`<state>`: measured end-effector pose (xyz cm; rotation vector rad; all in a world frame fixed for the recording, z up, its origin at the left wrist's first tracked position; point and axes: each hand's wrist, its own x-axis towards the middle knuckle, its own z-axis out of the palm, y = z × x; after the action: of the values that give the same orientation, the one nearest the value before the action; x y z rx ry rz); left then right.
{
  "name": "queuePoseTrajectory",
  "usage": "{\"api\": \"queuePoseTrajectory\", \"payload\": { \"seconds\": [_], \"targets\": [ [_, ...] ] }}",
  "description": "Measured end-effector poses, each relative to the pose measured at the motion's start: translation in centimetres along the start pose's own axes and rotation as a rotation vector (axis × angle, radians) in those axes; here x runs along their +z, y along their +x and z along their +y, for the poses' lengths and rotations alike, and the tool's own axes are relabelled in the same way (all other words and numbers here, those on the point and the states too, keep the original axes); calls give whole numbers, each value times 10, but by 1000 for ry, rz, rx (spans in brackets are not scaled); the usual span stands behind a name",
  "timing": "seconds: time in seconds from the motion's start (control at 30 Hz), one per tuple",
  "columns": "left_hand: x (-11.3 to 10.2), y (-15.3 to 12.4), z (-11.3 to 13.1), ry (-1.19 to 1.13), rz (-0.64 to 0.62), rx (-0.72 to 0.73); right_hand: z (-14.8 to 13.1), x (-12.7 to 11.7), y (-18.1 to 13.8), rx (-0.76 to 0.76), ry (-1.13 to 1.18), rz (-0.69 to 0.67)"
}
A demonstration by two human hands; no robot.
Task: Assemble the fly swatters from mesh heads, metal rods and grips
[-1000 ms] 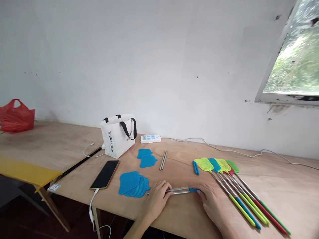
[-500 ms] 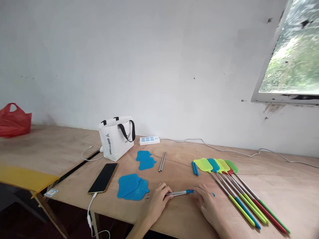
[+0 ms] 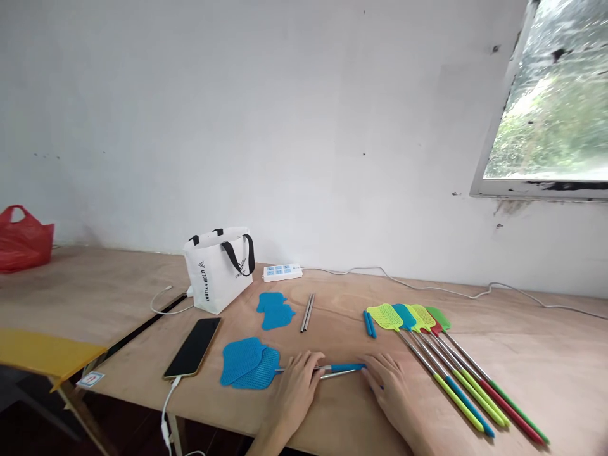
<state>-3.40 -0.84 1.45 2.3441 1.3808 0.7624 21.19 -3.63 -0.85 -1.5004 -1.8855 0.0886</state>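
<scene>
Two slim metal rods (image 3: 338,374) lie crosswise near the table's front edge, between my hands. A blue handle sleeve (image 3: 346,367) covers the right part of one rod. My left hand (image 3: 298,387) curls over the rods' left portion, thumb on the near side. At the sleeve's right end, my right hand (image 3: 387,381) has its fingers closed around it; a bit of blue shows beneath the palm. Left of my left hand, two blue flyswatter heads (image 3: 241,360) overlap. Further back are two more blue heads (image 3: 278,316), two bare metal rods (image 3: 308,313) and two blue sleeves (image 3: 369,324).
Several assembled flyswatters (image 3: 441,364) in yellow, blue, red and green lie at the right. A phone (image 3: 194,348) on a cable, a white tote bag (image 3: 216,272) and a power strip (image 3: 282,272) occupy the left and back. A red plastic bag (image 3: 26,240) sits far left.
The blue sleeve now shows more between my hands and reaches further left along its rod. The two rods have spread slightly apart. The view has shifted a little.
</scene>
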Motion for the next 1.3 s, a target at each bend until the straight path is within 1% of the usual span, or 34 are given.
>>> {"api": "queuePoseTrajectory", "payload": {
  "seconds": [0.1,0.17,0.23,0.3,0.4,0.43,0.5,0.57,0.67,0.87,0.97,1.17,1.3],
  "targets": [
    [0,-1,1,15,1,26,10,6,-3,52,-88,74],
    [-1,-2,3,24,-31,53,13,7,-4,96,-137,92],
    [-2,-3,5,35,-51,57,14,1,-4,135,-152,80],
    [-1,-2,6,46,-49,39,16,-11,-4,136,-128,9],
    [1,0,4,50,-47,10,24,-36,-7,91,-45,-158],
    [1,0,3,49,-50,6,28,-45,-8,91,-15,-195],
    [2,1,2,40,-52,5,35,-57,-11,125,23,-223],
    [2,1,1,22,-48,10,39,-62,-12,144,41,-225],
    [2,1,0,5,-54,22,36,-60,-9,128,41,-199],
    [3,2,-1,-19,-58,61,10,-49,2,96,34,-201],
    [2,3,-1,-48,-60,66,4,-44,3,68,64,-199],
    [-1,3,-1,-50,-66,92,14,-32,0,30,95,-169],
    [1,3,-2,-60,-61,118,20,-27,-1,-13,54,-164]
  ]
}}
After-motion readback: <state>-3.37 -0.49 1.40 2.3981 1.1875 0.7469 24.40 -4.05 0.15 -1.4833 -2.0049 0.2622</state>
